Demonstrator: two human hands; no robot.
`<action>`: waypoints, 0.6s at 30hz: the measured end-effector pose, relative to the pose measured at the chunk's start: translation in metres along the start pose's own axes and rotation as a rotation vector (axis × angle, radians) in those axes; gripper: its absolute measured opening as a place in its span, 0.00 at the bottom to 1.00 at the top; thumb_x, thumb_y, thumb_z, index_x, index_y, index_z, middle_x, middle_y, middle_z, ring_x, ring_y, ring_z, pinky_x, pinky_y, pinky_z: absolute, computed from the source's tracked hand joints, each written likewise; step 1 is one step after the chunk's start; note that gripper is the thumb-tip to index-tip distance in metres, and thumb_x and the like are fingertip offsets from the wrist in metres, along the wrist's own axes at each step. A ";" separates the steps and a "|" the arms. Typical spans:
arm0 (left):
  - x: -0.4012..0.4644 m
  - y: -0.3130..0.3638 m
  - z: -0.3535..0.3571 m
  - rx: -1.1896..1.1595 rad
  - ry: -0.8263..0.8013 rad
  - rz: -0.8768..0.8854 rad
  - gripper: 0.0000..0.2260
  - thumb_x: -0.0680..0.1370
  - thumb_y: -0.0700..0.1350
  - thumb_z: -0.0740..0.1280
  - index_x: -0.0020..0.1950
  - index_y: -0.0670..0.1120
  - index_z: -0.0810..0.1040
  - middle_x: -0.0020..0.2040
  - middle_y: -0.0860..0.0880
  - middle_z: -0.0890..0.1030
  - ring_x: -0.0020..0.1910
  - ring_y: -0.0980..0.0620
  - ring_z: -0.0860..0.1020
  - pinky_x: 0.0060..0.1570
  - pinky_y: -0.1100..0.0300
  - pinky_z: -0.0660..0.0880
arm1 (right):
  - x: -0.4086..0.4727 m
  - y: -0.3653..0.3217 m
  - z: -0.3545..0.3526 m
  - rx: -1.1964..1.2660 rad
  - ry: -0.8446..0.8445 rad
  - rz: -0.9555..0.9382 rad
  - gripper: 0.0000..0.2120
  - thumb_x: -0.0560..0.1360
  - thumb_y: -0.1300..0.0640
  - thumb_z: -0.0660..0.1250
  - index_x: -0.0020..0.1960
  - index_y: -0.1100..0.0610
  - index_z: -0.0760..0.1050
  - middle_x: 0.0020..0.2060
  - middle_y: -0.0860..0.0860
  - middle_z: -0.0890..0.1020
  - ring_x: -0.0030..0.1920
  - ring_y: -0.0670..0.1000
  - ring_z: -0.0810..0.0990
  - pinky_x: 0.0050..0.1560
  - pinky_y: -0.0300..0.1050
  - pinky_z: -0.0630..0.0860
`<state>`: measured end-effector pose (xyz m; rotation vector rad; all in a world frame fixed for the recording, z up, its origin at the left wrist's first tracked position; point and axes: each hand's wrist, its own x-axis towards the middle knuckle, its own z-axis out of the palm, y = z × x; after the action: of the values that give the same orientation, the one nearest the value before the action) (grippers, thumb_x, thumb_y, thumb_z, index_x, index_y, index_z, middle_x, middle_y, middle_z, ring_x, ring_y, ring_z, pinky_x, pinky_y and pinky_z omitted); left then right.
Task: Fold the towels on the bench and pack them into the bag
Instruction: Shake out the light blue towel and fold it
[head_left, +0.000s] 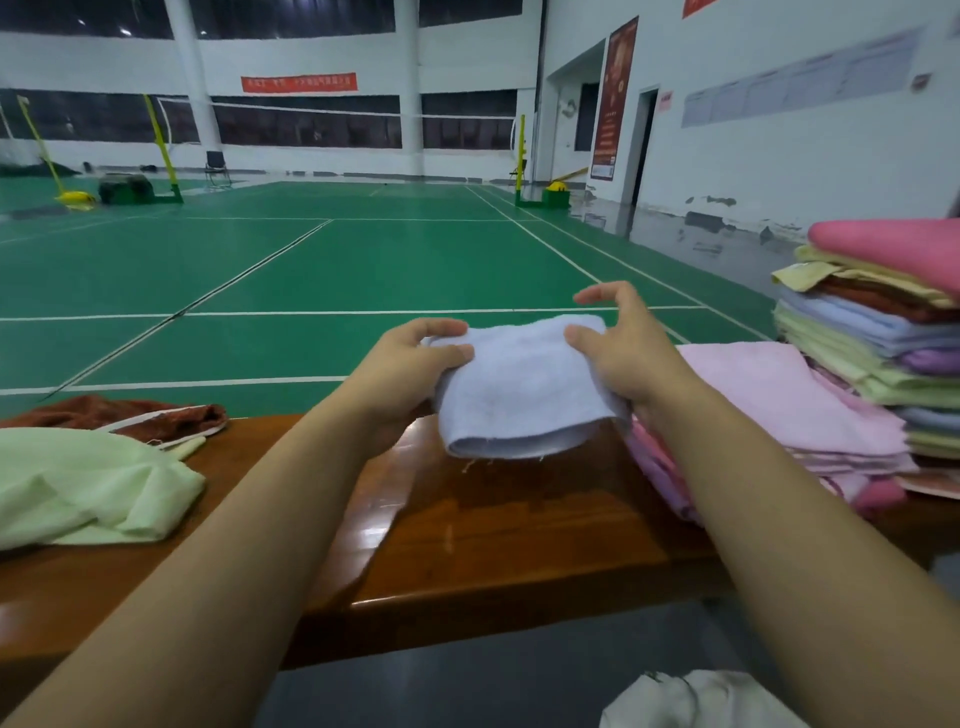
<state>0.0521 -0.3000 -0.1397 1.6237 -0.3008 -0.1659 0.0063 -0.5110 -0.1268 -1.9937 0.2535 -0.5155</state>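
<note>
A folded light blue towel is held a little above the wooden bench. My left hand grips its left edge, thumb on top and fingers curled round the far side. My right hand holds the right edge with the thumb on top, while its fingers are raised and spread above the cloth. A pale green towel lies crumpled on the bench at the left, with a brown towel behind it. Pink towels lie flat at the right.
A tall stack of folded towels in pink, yellow, blue and green stands at the bench's far right. A pale cloth item, perhaps the bag, lies on the floor at the bottom right. Beyond the bench is a green court floor.
</note>
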 end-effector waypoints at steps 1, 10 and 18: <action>0.002 0.002 0.010 -0.046 -0.024 0.006 0.14 0.80 0.41 0.69 0.65 0.46 0.78 0.63 0.43 0.79 0.53 0.46 0.83 0.37 0.59 0.79 | 0.001 -0.002 -0.011 -0.018 0.023 -0.030 0.07 0.82 0.57 0.65 0.58 0.49 0.75 0.32 0.49 0.79 0.27 0.51 0.73 0.26 0.44 0.70; 0.012 0.010 0.123 -0.365 -0.240 0.052 0.24 0.80 0.39 0.70 0.75 0.51 0.71 0.59 0.53 0.78 0.47 0.52 0.85 0.41 0.56 0.81 | 0.007 0.023 -0.125 -0.128 0.198 -0.044 0.12 0.82 0.59 0.62 0.51 0.48 0.84 0.28 0.47 0.77 0.31 0.53 0.69 0.33 0.44 0.66; 0.015 0.000 0.179 0.282 -0.334 0.142 0.20 0.80 0.49 0.69 0.71 0.49 0.74 0.67 0.45 0.75 0.50 0.44 0.84 0.53 0.46 0.82 | 0.000 0.051 -0.158 -0.712 0.251 0.063 0.15 0.79 0.58 0.66 0.66 0.52 0.80 0.68 0.55 0.77 0.63 0.58 0.76 0.63 0.48 0.71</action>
<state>0.0147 -0.4752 -0.1528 1.8442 -0.7207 -0.2976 -0.0641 -0.6601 -0.1103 -2.5905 0.7347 -0.7015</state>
